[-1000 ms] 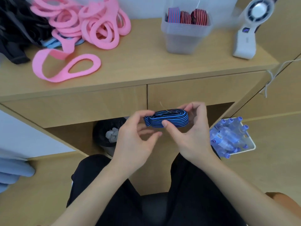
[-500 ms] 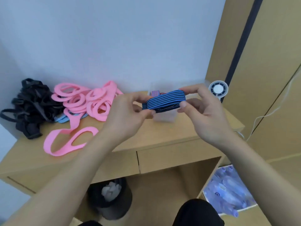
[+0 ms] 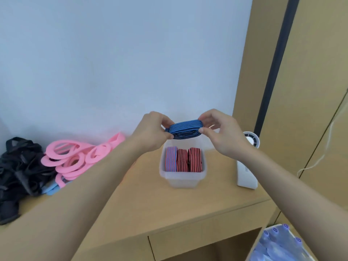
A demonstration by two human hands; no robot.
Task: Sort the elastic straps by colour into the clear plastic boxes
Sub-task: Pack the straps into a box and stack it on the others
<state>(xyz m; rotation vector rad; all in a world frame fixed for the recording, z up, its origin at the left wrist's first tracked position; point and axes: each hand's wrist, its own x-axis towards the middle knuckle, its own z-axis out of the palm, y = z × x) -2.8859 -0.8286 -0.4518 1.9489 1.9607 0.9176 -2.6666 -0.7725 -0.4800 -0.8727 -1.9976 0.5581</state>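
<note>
A folded blue-and-black striped strap (image 3: 185, 131) hangs in the air just above the far end of a clear plastic box (image 3: 182, 176). My left hand (image 3: 152, 130) pinches its left end and my right hand (image 3: 220, 132) pinches its right end. The box stands on the wooden desk and holds three folded straps upright: a blue-and-red one (image 3: 171, 158) at the left, and two red-and-black ones (image 3: 189, 159) beside it.
A heap of pink straps (image 3: 75, 159) lies at the left of the desk (image 3: 169, 210), with black straps (image 3: 20, 172) further left and light blue ones (image 3: 51, 189) under them. A white handheld fan (image 3: 247, 166) stands right of the box. Bottles (image 3: 278, 243) sit low right.
Both hands have lifted the blue striped strap from lap height up over the desk and forward, to just above the clear box. My view has tilted up.
</note>
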